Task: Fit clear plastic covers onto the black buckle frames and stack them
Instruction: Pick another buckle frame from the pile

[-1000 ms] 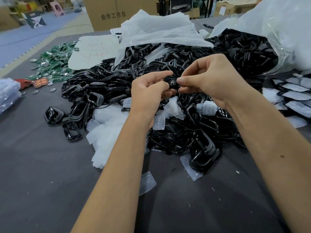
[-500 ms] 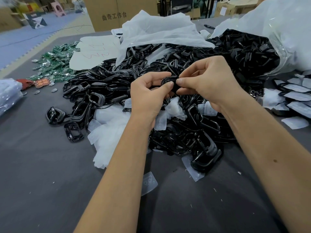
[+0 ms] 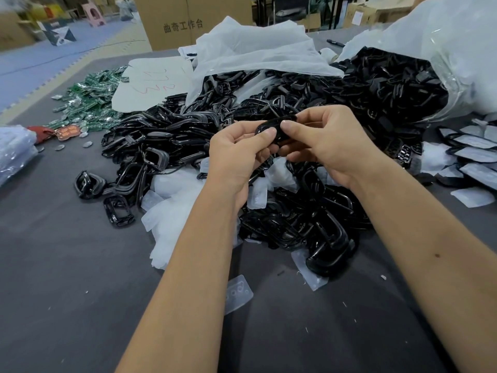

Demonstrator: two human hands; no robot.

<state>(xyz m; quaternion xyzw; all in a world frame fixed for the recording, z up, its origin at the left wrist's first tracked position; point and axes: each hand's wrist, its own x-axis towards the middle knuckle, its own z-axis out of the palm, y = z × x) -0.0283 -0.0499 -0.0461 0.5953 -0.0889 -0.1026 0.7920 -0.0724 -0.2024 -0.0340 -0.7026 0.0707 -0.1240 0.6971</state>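
Note:
Both hands hold one black buckle frame (image 3: 274, 124) up above the big heap of black buckle frames (image 3: 293, 211). My left hand (image 3: 236, 154) pinches its left end with thumb on top. My right hand (image 3: 325, 141) pinches its right part, thumb pressed on the front. Whether a clear cover sits on it I cannot tell. Loose clear plastic covers (image 3: 172, 208) lie under and left of the heap; one clear cover (image 3: 238, 293) lies alone on the grey table (image 3: 67, 278) between my forearms. Covered buckles (image 3: 468, 157) lie at the right edge.
A clear bag full of black frames (image 3: 403, 84) lies open at the back right. White plastic sheeting (image 3: 255, 49) covers the heap's rear. Green circuit boards (image 3: 91, 95) are strewn at the back left, by a cardboard box (image 3: 188, 20). A plastic bag (image 3: 13, 152) sits at far left.
The buckle frame has turned in my fingers and shows more of its face now. Both hands have shifted slightly while keeping hold of it.

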